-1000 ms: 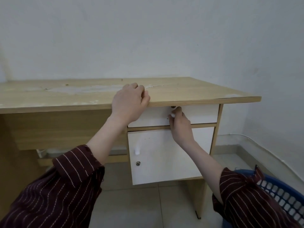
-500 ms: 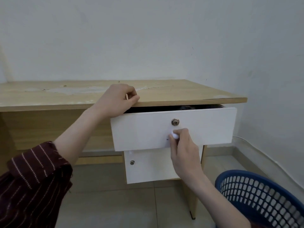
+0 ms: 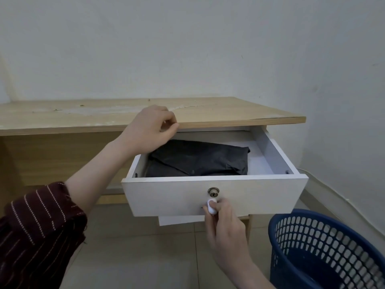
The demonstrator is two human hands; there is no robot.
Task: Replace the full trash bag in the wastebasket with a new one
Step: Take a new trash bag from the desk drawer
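Note:
A white drawer point(image 3: 250, 195) stands pulled far out from under the wooden desk top point(image 3: 229, 113). Inside it lies a folded black trash bag point(image 3: 200, 159). My right hand point(image 3: 226, 228) pinches the small white knob point(image 3: 212, 207) on the drawer front, just below a metal lock. My left hand point(image 3: 149, 131) grips the desk's front edge above the drawer's left corner, fingers curled over it. A blue perforated wastebasket point(image 3: 325, 249) stands on the floor at the lower right, with no bag visible in it.
The desk stands against a white wall, with a side wall close on the right. A white cabinet door shows just below the drawer. Beige floor tiles lie beneath. A white cable runs along the right wall's base.
My right hand has pulled the drawer from shut to far out, exposing the black bag. My left hand has stayed on the desk edge. The view has shifted so more of the wastebasket shows.

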